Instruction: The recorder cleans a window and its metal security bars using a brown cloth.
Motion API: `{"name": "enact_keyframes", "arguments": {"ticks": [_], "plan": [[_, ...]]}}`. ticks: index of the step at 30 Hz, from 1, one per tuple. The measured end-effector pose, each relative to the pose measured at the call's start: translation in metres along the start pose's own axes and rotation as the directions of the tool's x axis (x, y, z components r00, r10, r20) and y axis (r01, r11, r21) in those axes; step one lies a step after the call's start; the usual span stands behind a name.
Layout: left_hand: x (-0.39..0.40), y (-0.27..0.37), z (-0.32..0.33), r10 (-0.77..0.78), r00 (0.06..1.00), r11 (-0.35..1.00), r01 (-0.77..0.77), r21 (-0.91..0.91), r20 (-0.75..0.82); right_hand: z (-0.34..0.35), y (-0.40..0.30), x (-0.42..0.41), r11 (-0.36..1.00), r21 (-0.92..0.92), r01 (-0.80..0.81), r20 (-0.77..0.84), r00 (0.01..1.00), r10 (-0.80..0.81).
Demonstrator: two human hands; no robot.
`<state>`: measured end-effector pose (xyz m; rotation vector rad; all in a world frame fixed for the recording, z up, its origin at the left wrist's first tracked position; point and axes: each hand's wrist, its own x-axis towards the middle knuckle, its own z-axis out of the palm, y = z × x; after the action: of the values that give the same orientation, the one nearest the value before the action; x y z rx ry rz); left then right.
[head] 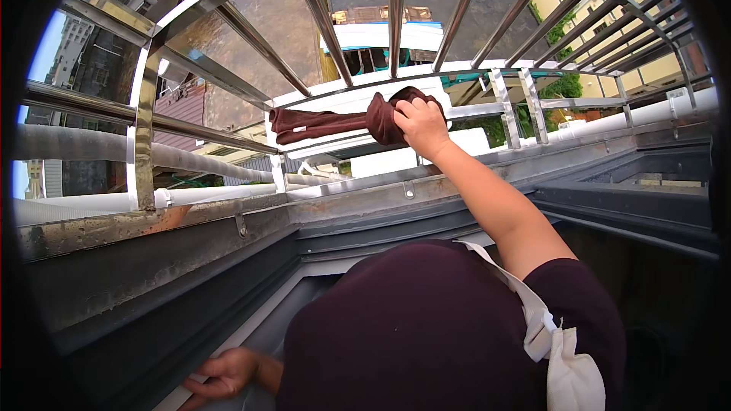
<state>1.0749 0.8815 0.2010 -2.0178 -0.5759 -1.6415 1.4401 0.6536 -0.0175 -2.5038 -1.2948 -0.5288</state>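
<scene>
My right hand point(425, 125) is stretched forward and clutches a bunched end of a dark reddish-brown cloth point(325, 124). The cloth lies along a lower horizontal rail of the stainless steel window guard, its flatter end reaching left to a corner post point(277, 174). A small white tag shows on that flatter end. Low on the left, my left hand point(220, 377) grips the light-grey edge of a window frame point(257, 319), its fingers and thumb on either side of the edge. Part of that hand's grip is hidden.
Polished metal bars point(396, 17) curve around the opening above a worn sill point(365, 200). White pipes point(645, 117) run outside, and a white outdoor unit point(394, 162) sits beyond the rail. Far below are rooftops and buildings. A pale strap point(534, 308) hangs at my right side.
</scene>
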Motion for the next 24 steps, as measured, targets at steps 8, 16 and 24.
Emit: {"name": "enact_keyframes", "arguments": {"ticks": [8,16,24], "plan": [[0.007,-0.001,0.004,0.057,0.996,0.991,-0.064,-0.114,-0.062,-0.045,0.106,-0.08,0.937,-0.216,-0.275,-0.048,0.961,0.271],[0.009,-0.003,-0.001,0.126,0.992,0.991,-0.124,-0.055,0.024,-0.074,0.108,-0.066,0.306,0.778,-0.549,0.058,0.547,0.835],[0.009,-0.002,0.0,0.115,0.993,0.993,-0.116,0.029,0.03,-0.157,0.091,-0.035,-0.565,0.811,0.154,0.204,0.83,0.519]]}}
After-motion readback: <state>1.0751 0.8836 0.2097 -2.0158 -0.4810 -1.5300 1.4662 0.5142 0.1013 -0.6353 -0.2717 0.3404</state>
